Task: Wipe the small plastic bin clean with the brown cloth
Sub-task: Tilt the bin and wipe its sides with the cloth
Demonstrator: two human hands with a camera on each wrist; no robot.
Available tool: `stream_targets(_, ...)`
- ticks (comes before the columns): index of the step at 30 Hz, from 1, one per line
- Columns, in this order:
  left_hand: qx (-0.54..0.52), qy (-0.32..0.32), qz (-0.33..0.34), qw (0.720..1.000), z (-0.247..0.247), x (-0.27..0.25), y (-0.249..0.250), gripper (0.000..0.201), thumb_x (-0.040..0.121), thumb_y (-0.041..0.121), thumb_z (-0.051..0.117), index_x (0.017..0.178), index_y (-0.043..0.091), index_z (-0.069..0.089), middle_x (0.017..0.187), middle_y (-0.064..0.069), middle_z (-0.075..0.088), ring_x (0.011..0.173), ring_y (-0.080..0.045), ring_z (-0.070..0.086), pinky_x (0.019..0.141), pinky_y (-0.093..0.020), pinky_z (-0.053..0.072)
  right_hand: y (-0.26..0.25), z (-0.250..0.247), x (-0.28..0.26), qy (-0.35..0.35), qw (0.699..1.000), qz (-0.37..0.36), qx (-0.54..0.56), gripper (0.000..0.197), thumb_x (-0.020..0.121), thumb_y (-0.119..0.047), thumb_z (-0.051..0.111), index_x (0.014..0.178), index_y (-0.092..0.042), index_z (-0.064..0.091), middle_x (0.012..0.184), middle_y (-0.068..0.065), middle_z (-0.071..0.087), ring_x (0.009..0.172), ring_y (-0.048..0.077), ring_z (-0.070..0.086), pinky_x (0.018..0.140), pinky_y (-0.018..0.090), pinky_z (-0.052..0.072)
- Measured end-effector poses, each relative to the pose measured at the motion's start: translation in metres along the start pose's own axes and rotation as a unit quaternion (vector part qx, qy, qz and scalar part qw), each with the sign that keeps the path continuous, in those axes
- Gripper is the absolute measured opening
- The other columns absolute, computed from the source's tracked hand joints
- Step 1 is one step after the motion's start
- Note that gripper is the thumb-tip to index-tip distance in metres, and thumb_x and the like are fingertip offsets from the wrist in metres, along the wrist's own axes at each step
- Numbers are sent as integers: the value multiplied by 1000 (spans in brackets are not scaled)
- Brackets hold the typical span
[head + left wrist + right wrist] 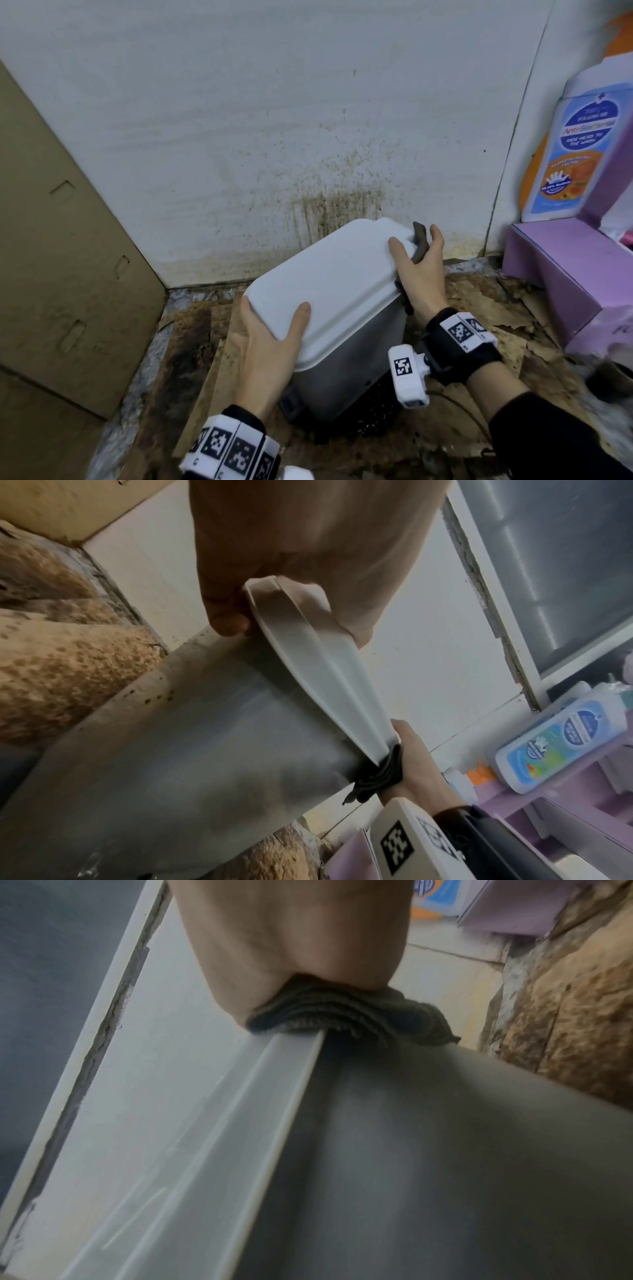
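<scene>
Stained cardboard flooring (212,370) under a spattered wall (308,137) carries the small plastic bin (349,377), tilted with its white lid (325,281) shut. The left hand (263,346) curls round the lid's near corner; the right hand (419,274) pinches the brown cloth (420,240) against the far edge. Pressing harder there could probably tip the leaning bin, or let the bunched cloth slip out.

Stained white wall (274,120) meets a mottled brown floor (479,308).
</scene>
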State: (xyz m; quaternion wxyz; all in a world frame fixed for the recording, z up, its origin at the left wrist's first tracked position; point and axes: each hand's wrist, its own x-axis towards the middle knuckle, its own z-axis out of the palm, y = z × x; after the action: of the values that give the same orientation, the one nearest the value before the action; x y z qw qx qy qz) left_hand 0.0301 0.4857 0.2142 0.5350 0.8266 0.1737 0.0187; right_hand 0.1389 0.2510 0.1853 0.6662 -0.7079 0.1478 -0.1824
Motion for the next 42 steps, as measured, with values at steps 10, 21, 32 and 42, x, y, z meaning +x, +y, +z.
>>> stream_targets(10,-72,17,86,994,0,10,-12,92,85,51,73,155,28,18,137,13,47,121,-9,52,96,-29,45,-13,-20,23,-134,990,22,29,55,92,-35,76,141,-32,51,135,-12,54,122,15,59,94,37,56)
stream_targets(21,-69,-30,152,986,-20,32,-8,69,88,56,69,148,43,38,123,40,57,114,13,57,95,-29,49,-4,-24,-12,-9,995,-5,100,58,88,-36,78,139,-39,49,134,-15,54,121,6,56,94,31,52)
stream_targets(32,-45,-62,130,989,-20,55,-3,76,91,62,60,158,41,31,152,24,44,139,-12,45,115,-46,41,4,-28,-52,104,992,-33,71,74,89,-39,76,151,-31,36,150,-3,41,138,15,42,113,42,40)
stream_targets(42,-6,34,58,998,0,47,-5,96,87,69,63,159,24,18,161,-10,35,141,-31,43,102,-40,40,7,-37,-43,89,995,-31,39,83,92,-44,71,160,-27,26,161,-7,34,145,11,34,114,31,32)
